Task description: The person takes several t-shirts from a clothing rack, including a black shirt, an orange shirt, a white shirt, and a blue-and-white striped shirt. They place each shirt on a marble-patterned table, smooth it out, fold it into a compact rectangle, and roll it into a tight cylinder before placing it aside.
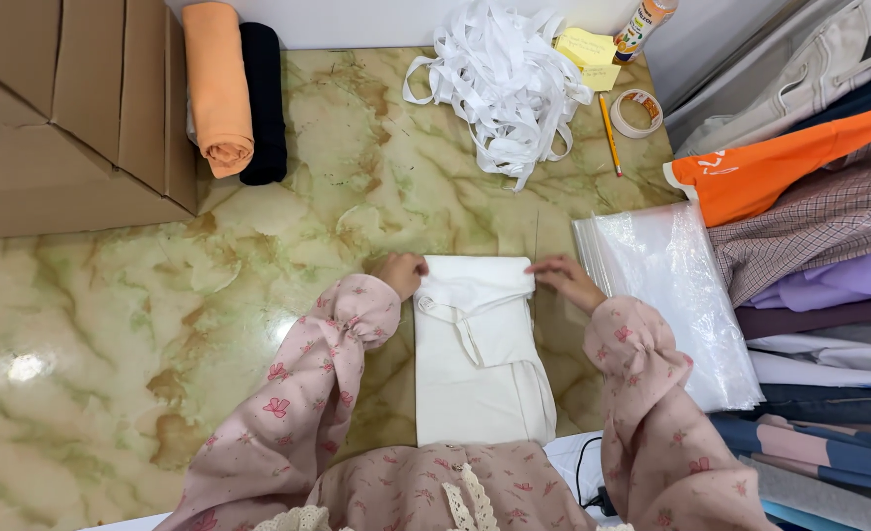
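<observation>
your left grip [403, 272] pinches top left corner of folded white garment [478, 364], fingers curled on fabric. your right grip [566, 279] lies flat at top right corner, fingertips pressing edge, holding nothing closed. garment sits mid tabletop [160, 324], long side running toward you. stack of clear plastic bags [671, 295] just beside it on right. tangle of white ribbon [499, 79] farther back, pencil [610, 135] and tape roll [638, 111] near it. orange and black fabric rolls [234, 88] back left, against cardboard box [61, 108].

Clear plastic bags [676, 295], brown carton [61, 108]
</observation>
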